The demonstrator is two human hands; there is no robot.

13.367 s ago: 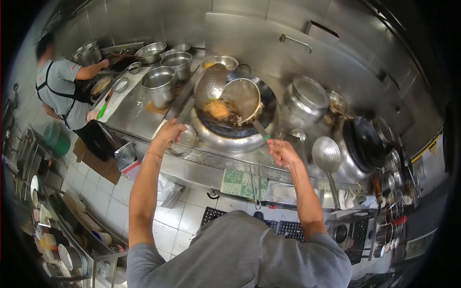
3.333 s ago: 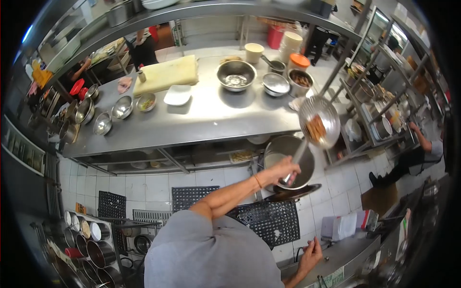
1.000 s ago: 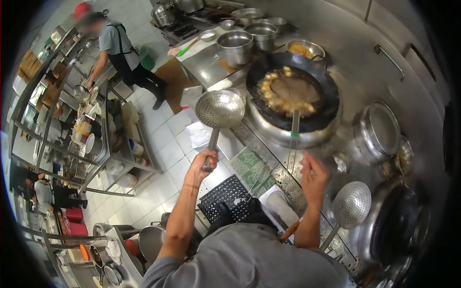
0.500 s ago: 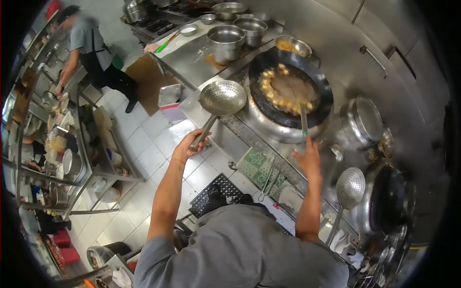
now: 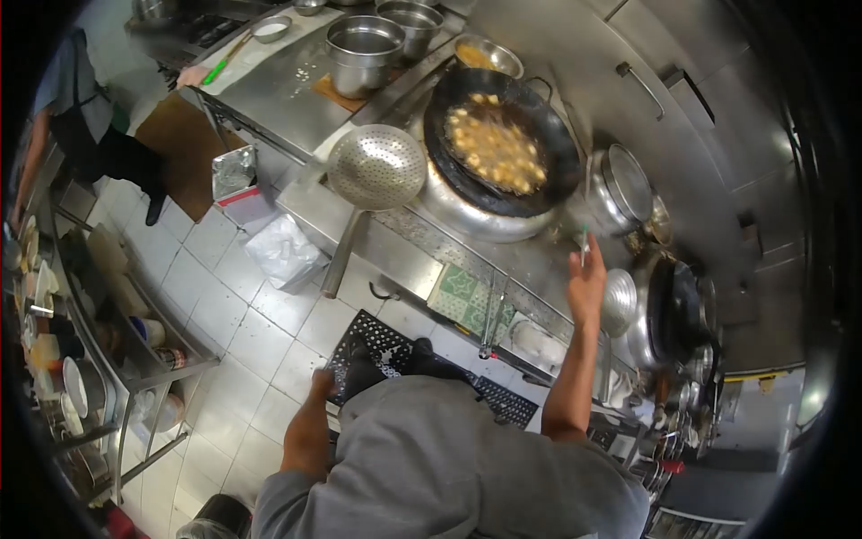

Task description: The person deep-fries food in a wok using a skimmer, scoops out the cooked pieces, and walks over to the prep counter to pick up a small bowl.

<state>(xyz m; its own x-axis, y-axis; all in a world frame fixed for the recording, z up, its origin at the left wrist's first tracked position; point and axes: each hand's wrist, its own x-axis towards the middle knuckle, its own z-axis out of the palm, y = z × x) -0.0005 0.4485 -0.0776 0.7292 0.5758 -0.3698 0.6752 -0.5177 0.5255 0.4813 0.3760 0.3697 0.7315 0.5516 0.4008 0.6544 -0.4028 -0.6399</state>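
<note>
A large perforated skimmer (image 5: 377,166) rests at the counter's edge, its handle jutting out over the floor. My left hand (image 5: 323,384) is low beside my body, away from the skimmer; its fingers are hard to make out. At the right of the wok, my right hand (image 5: 585,280) has its fingers closed around the end of a long metal utensil handle with a green mark (image 5: 584,235); its head cannot be made out. Pale golden chunks (image 5: 498,144) bubble in oil inside the black wok (image 5: 558,171).
Steel pots (image 5: 364,56) and a bowl of orange bits (image 5: 485,56) stand behind the wok. Another skimmer (image 5: 619,304) lies to the right. Tongs (image 5: 492,310) sit on the front ledge by a green patterned cloth (image 5: 460,295). A co-worker (image 5: 90,108) stands at the far left.
My left hand has let go of the skimmer and dropped toward my body. My right hand has brought the green-marked utensil out of the wok. The view has shifted rightward.
</note>
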